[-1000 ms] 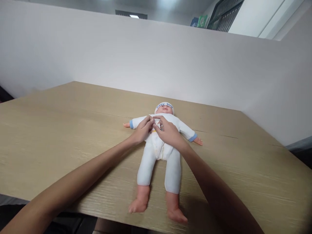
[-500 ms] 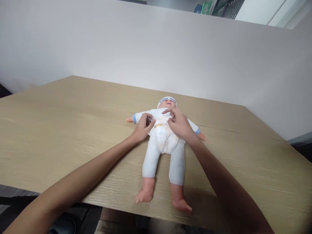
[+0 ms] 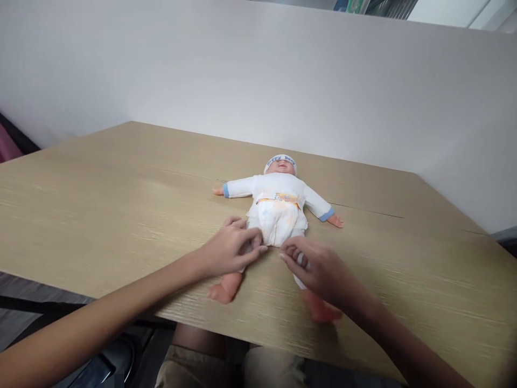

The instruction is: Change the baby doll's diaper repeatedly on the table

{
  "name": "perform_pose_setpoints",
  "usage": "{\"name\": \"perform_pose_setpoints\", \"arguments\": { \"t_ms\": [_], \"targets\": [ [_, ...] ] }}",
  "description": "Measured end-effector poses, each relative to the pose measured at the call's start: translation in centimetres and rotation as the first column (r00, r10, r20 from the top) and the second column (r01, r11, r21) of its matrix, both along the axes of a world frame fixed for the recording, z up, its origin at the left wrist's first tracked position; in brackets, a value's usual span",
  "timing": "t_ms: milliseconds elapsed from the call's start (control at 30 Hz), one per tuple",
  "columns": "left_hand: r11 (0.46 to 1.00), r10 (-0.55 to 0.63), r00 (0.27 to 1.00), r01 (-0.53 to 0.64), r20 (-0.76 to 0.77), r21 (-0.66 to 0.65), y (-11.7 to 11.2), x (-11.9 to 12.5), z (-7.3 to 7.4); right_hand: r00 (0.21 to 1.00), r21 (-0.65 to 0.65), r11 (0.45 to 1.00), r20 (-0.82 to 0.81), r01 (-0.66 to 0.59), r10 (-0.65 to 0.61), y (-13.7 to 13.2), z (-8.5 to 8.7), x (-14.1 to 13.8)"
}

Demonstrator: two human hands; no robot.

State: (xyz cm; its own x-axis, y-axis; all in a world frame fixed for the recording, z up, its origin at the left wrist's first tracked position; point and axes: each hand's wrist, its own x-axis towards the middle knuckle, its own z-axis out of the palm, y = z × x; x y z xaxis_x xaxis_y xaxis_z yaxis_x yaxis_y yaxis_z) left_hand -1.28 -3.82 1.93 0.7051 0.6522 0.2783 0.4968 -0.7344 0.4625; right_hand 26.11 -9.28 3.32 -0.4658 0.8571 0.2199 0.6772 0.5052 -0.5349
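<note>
A baby doll (image 3: 278, 183) lies on its back, its head toward the wall and its feet toward me. It wears white clothes with blue cuffs and a white cap with blue lettering. Around its hips is a white diaper (image 3: 278, 218) with an orange patterned waistband. My left hand (image 3: 236, 247) is closed, thumb and fingers pinched at the diaper's lower left edge, over one leg. At the lower right edge my right hand (image 3: 317, 264) is curled the same way, covering part of the other leg. The doll's feet are spread apart.
The doll lies on a wooden table (image 3: 121, 205) with a thin seam across it. A pale wall (image 3: 258, 81) rises behind the table. My knees (image 3: 194, 366) are below the front edge, and a dark chair part is at lower left.
Both hands have come down from the doll's waist to the diaper's leg edges. The doll's legs are now wider apart, and its chest and waistband show. My view has shifted slightly.
</note>
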Motion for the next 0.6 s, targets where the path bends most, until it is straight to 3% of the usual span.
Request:
{"name": "perform_pose_setpoints", "arguments": {
  "t_ms": [100, 167, 333, 433, 600],
  "targets": [
    [0.994, 0.088, 0.992, -0.081, 0.09, -0.079, 1.4, 0.3, -0.5, 0.991, 0.033, 0.991, 0.022, 0.133, -0.134, 1.7, -0.6, 0.1],
    [0.987, 0.122, 0.987, -0.11, 0.101, -0.119, 2.2, 0.6, -0.5, 0.978, 0.125, 0.974, 0.069, 0.188, -0.197, 2.4, -1.1, -0.5],
    [0.977, 0.165, 0.983, -0.152, 0.077, -0.153, 3.3, 1.4, -0.8, 0.944, 0.328, 0.915, 0.145, 0.236, -0.296, 2.1, -2.4, -2.0],
    [0.972, 0.192, 0.978, -0.178, 0.085, -0.156, 3.2, 1.6, -1.2, 0.939, 0.356, 0.895, 0.113, 0.268, -0.326, 1.5, -2.8, -2.0],
    [0.973, 0.201, 0.976, -0.19, 0.08, -0.133, 2.8, 1.5, -1.4, 0.954, 0.341, 0.914, 0.12, 0.219, -0.273, 1.1, -3.2, -1.7]
  ]
}}
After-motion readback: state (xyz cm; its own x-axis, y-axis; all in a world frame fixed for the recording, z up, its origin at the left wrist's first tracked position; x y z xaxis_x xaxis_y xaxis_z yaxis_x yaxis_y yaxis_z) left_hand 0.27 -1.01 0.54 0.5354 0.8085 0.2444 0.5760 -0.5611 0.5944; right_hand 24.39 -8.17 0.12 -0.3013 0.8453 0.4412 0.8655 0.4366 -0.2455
